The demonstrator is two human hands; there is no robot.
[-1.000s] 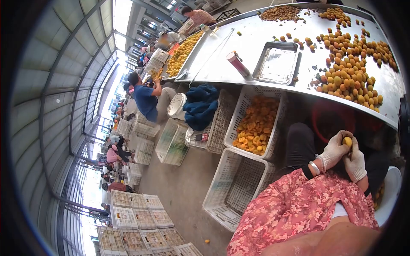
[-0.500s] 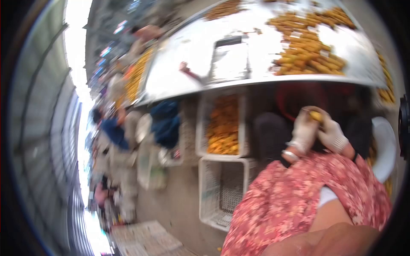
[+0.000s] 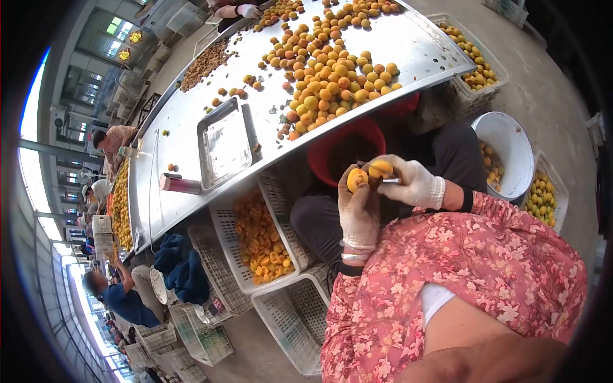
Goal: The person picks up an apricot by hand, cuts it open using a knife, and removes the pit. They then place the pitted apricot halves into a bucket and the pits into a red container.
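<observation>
Both hands wear whitish gloves, the left one stained brown, and meet over my lap. My left hand (image 3: 359,214) is closed around an apricot half (image 3: 357,179), its cut face with a brown centre turned up. My right hand (image 3: 415,182) grips another apricot half (image 3: 381,168) close beside it. A short silver piece (image 3: 391,181), perhaps a knife, shows under the right fingers; most of it is hidden. Just beyond the hands stands a red bucket (image 3: 317,156) with dark contents. Many whole apricots (image 3: 329,80) lie on the metal table (image 3: 281,152).
A crate of apricot halves (image 3: 223,233) stands left of my knees, with a white crate (image 3: 271,306) nearer. At right are a white bucket (image 3: 520,143) and crates of apricots (image 3: 543,191). A metal tray (image 3: 203,150) rests on the table. Other people sit farther left.
The view has turned and sharpened. In my hands, one yellow fruit showed earlier; now two separate apricot halves show, one in each hand, with the hands slightly apart.
</observation>
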